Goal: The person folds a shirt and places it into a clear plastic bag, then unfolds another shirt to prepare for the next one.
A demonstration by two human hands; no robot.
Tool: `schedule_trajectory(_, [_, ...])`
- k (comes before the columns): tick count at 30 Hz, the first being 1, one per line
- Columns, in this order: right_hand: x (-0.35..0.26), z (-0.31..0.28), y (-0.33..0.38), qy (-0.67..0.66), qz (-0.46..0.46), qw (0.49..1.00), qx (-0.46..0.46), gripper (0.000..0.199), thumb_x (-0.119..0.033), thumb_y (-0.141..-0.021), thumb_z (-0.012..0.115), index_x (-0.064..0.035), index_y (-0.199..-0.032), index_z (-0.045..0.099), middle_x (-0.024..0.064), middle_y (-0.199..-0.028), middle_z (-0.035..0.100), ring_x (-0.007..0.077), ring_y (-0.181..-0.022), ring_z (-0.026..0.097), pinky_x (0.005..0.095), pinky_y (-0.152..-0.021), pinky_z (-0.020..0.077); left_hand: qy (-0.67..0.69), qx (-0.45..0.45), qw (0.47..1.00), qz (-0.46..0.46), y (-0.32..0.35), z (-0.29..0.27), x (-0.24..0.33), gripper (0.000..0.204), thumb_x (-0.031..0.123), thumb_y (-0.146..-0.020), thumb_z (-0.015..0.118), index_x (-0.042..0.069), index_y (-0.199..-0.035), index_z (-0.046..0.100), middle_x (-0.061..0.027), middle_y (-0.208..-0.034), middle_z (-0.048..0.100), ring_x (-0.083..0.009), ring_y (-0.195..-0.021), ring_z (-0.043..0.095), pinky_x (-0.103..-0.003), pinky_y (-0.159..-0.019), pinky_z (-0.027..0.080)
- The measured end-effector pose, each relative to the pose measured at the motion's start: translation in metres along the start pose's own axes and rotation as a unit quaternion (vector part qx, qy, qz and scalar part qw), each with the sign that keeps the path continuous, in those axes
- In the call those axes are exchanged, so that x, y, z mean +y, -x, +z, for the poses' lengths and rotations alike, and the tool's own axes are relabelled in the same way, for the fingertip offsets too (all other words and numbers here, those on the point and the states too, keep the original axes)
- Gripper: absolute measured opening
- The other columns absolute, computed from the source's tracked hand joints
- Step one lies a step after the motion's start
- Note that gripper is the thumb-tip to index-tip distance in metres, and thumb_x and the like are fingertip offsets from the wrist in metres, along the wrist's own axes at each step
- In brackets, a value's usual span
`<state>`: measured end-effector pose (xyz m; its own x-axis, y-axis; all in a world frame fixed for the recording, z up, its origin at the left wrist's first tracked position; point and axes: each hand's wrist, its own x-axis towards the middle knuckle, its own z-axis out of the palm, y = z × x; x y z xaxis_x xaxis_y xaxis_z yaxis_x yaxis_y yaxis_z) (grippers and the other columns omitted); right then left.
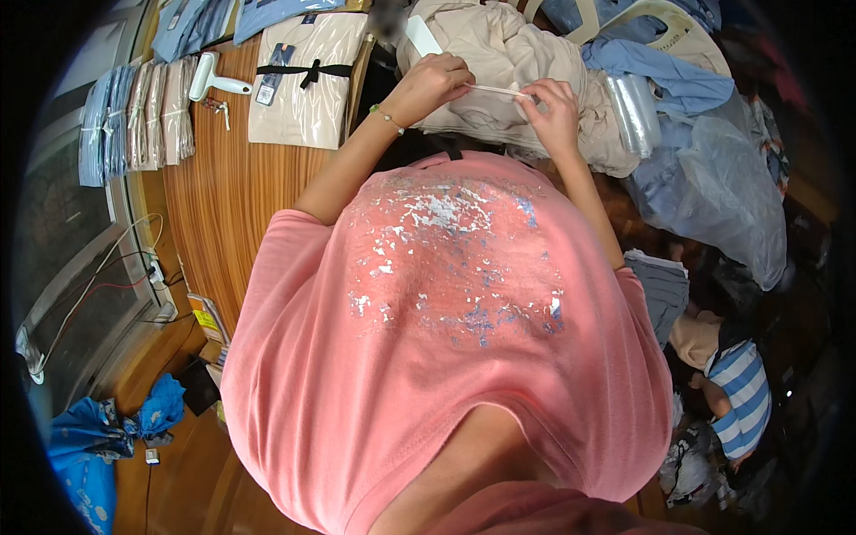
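Note:
Between my two hands runs a thin pale cord or strip [497,90], pulled straight over a heap of beige cloth [499,40]. My left hand [435,87], with a bracelet at its wrist, pinches the left end. At the right end, the thumb and fingers of my right hand [551,109] are closed on it. A white flat piece [423,36] lies on the cloth just beyond my left hand. Whether the strip is tied to anything cannot be made out.
Left on the wooden table [209,178] are a bagged beige garment with black ribbon [303,98], a lint roller [212,80], and bundled packed garments [138,116]. To the right are a clear plastic roll [633,116], a plastic bag [722,178], and a person in stripes [742,397].

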<state>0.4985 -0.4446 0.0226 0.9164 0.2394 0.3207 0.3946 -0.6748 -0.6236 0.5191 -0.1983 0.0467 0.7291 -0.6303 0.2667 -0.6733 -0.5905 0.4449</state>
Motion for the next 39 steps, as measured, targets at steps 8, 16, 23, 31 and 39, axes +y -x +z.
schedule_trajectory(8, [0.001, 0.003, 0.008, 0.011, -0.004, 1.000, -0.006, 0.013, -0.021, -0.069, 0.071, -0.0117, -0.077, 0.068, -0.0018, -0.089, 0.063, 0.0196, -0.089, 0.053, 0.0336, -0.077, 0.0368, -0.051, 0.002, 0.999, 0.012, -0.001, -0.006, 0.005, 0.011, 0.018, -0.074, 0.066, 0.013, -0.084, 0.065, 0.0023, -0.107, 0.056, -0.0173, -0.096, 0.050, -0.032, -0.083, 0.040])
schedule_trajectory(16, [0.003, 0.005, 0.007, 0.011, 0.000, 1.000, -0.009, 0.012, -0.020, -0.070, 0.071, -0.0116, -0.078, 0.068, -0.0027, -0.088, 0.063, 0.0194, -0.089, 0.052, 0.0333, -0.077, 0.0362, -0.075, -0.003, 0.997, 0.005, -0.003, -0.008, 0.006, 0.010, 0.019, -0.073, 0.065, 0.015, -0.083, 0.065, 0.0029, -0.110, 0.054, -0.0174, -0.098, 0.049, -0.032, -0.084, 0.038])
schedule_trajectory(23, [0.028, 0.006, 0.003, -0.217, 0.033, 0.922, -0.318, 0.014, -0.019, -0.074, 0.069, -0.0083, -0.083, 0.067, 0.0036, -0.086, 0.062, 0.0192, -0.082, 0.055, 0.0305, -0.072, 0.0415, -0.037, -0.029, 0.999, 0.020, 0.002, -0.009, 0.008, 0.008, 0.018, -0.073, 0.063, 0.015, -0.080, 0.066, 0.0031, -0.097, 0.055, -0.0167, -0.096, 0.050, -0.031, -0.082, 0.038])
schedule_trajectory(31, [0.078, 0.083, -0.058, -0.180, 0.317, 0.878, -0.310, 0.026, -0.022, -0.086, 0.057, -0.0014, -0.101, 0.063, 0.0042, -0.087, 0.064, 0.0110, -0.080, 0.058, 0.0249, -0.070, 0.0461, -0.070, 0.025, 0.992, 0.099, -0.018, -0.069, 0.053, 0.012, 0.013, -0.070, 0.064, 0.014, -0.083, 0.065, 0.0034, -0.093, 0.058, -0.0177, -0.089, 0.052, -0.032, -0.083, 0.040])
schedule_trajectory(39, [0.091, 0.055, -0.128, -0.445, 0.250, 0.855, -0.096, 0.017, -0.012, -0.085, 0.054, -0.0019, -0.095, 0.063, 0.0058, -0.093, 0.066, 0.0124, -0.083, 0.060, 0.0254, -0.074, 0.0463, -0.018, 0.329, 0.907, -0.263, 0.012, -0.047, -0.036, 0.026, 0.019, -0.078, 0.066, 0.007, -0.101, 0.060, -0.0116, -0.093, 0.060, -0.0299, -0.083, 0.055, -0.039, -0.074, 0.044])
